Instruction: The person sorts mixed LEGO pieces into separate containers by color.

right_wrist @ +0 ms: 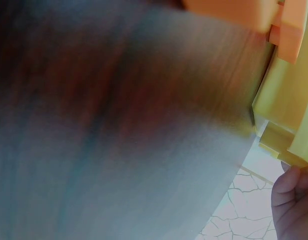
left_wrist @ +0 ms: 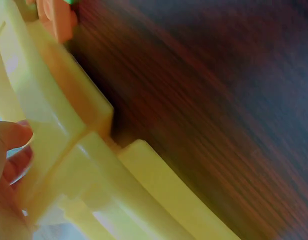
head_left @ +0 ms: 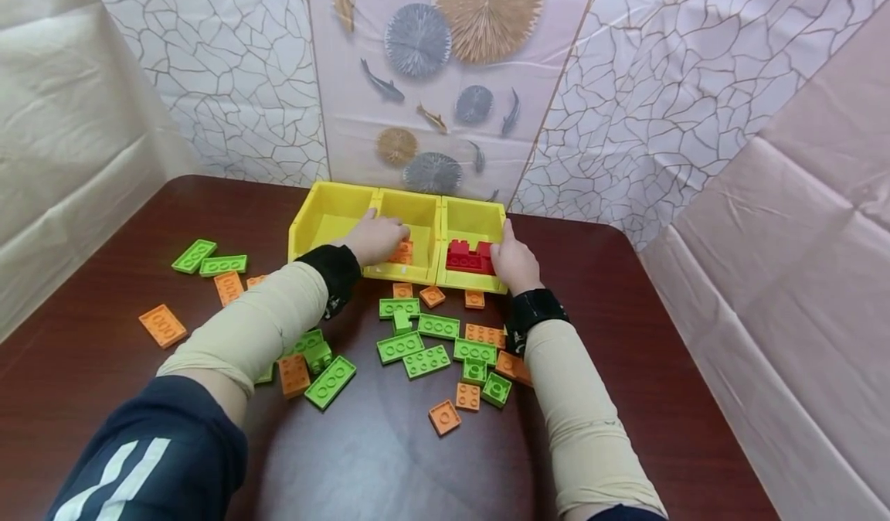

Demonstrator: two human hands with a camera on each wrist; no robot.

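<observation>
Three yellow bins stand side by side at the back of the table. My left hand reaches over the middle bin, close above an orange brick inside it. In the left wrist view its thumb and fingers curve loosely, with a gap between them. At the outer right wall of the right bin, my right hand grips the edge. Red bricks lie in that bin, beside the right hand. The right wrist view shows its fingers at the bin's corner.
Several green bricks and orange bricks are scattered before the bins. More lie left, among them a flat orange brick and a green brick. A patterned cloth hangs behind the dark table.
</observation>
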